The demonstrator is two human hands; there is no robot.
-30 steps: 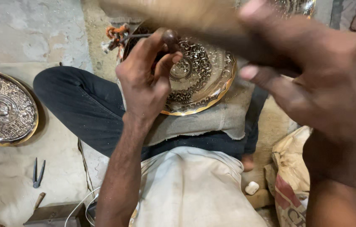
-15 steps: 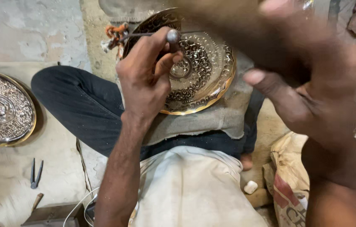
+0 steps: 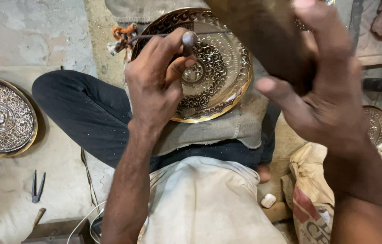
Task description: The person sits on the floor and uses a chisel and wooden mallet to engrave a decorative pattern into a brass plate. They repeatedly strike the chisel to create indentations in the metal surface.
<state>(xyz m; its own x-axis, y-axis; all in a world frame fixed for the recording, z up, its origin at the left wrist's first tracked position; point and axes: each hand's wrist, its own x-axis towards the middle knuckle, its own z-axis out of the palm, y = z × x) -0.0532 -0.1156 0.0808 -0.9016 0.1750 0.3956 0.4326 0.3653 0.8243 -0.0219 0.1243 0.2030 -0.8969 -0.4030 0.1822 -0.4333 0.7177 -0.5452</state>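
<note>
On my lap, my left hand (image 3: 155, 86) pinches a punch (image 3: 188, 41) against the brass plate (image 3: 227, 77); my right hand (image 3: 321, 95) grips a wooden mallet (image 3: 263, 36).

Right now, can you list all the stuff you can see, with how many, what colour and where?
engraved plate: 1, gold and silver, on the lap, centre.
punch tool: 1, dark metal, upright on that plate.
wooden mallet: 1, brown, raised at top right.
second engraved plate: 1, silver with gold rim, floor at left.
pliers: 1, dark, floor at lower left.
sack: 1, tan, lower right.
left hand: its grip holds the punch tool.
right hand: its grip holds the wooden mallet.
</note>
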